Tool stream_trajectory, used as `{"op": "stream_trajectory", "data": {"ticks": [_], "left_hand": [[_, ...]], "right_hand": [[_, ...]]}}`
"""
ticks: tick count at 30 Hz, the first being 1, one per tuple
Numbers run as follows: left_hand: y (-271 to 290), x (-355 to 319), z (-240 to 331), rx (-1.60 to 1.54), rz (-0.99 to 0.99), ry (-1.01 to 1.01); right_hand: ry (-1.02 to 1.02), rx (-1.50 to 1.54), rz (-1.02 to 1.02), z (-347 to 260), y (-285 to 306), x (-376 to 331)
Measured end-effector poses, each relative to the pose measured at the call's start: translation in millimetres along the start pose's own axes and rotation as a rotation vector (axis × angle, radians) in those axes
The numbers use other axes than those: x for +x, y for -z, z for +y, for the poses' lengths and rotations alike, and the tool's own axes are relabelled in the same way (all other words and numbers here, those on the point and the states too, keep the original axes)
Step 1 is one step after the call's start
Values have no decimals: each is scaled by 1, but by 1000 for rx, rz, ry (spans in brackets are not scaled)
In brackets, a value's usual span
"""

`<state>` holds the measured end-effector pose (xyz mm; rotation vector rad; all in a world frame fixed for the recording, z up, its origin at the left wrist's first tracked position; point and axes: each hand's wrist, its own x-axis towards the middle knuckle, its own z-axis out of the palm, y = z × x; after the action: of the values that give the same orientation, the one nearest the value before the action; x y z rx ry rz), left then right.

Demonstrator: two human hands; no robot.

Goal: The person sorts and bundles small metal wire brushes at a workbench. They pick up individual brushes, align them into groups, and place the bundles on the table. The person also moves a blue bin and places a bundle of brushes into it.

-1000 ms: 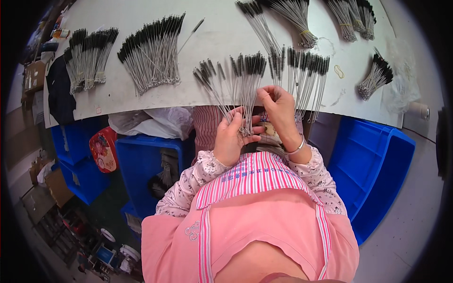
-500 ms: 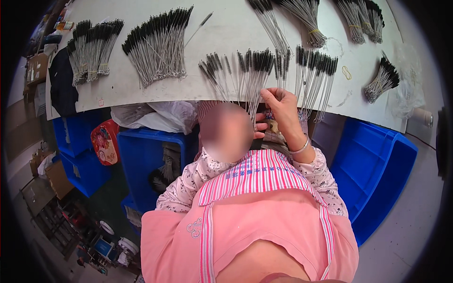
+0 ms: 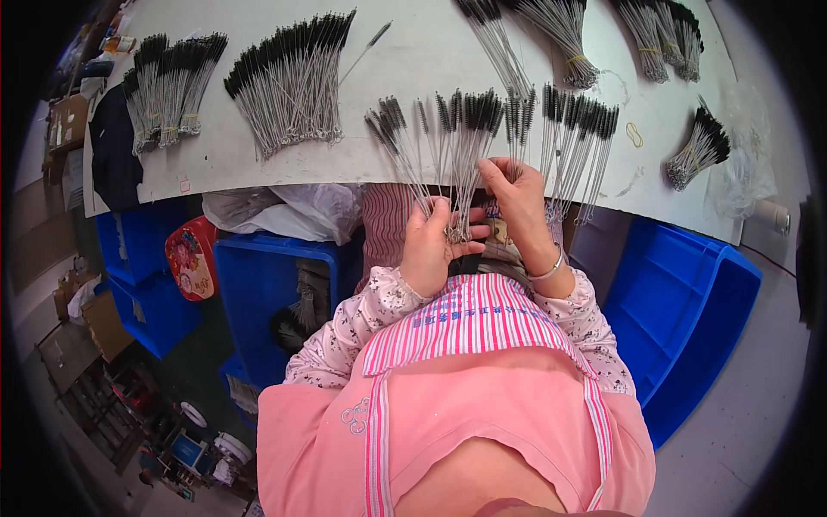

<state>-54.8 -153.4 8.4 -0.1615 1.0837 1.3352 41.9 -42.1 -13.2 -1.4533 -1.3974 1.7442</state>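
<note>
A fan of thin wire brushes [image 3: 457,146] is held at the middle of the frame, just above the table's near edge. Their long axes run roughly up and down the picture: the black bristled tips point toward the upper edge and spread outward, while the looped wire ends are gathered at the bottom. The left hand [image 3: 431,250] is closed around those gathered lower ends. The right hand [image 3: 517,202] is raised just beside it, its fingers [image 3: 493,172] pinched on the wire stems a little higher up; the two hands are close together, nearly touching.

More brushes [image 3: 577,146] are laid in a row on the white table [image 3: 413,52] just right of the held fan, tips likewise toward the upper edge. A large loose bundle [image 3: 289,82] is seen at upper left of centre, tips slanted to the upper right, and a smaller bundle [image 3: 168,86] lies farther left. Tied bundles [image 3: 564,34] are placed along the top edge, and another [image 3: 698,151] lies at the right, tips to the upper right. A yellow rubber band [image 3: 635,133] rests beside it.

Under the table, blue plastic bins [image 3: 267,276] are seen at centre left and a larger one [image 3: 680,302] at right. A red rounded pouch with a floral pattern [image 3: 191,257] is set against the left bin, and a crumpled clear plastic bag [image 3: 293,211] lies above it. A row of small blue printed characters [image 3: 469,312] runs across the striped apron bib.
</note>
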Motion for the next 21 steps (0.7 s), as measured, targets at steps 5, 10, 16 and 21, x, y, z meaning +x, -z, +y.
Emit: {"op": "stream_trajectory", "data": {"ticks": [5, 10, 16, 21], "left_hand": [[-1, 4, 3, 50, -54, 119], [1, 7, 2, 97, -126, 140], [0, 5, 0, -4, -131, 84], [-1, 4, 0, -47, -137, 73]], "right_hand": [[-204, 106, -97, -17, -3, -7], [-296, 293, -172, -16, -4, -2], [-291, 349, -168, -4, 0, 2], [-276, 295, -108, -9, -2, -1]]}}
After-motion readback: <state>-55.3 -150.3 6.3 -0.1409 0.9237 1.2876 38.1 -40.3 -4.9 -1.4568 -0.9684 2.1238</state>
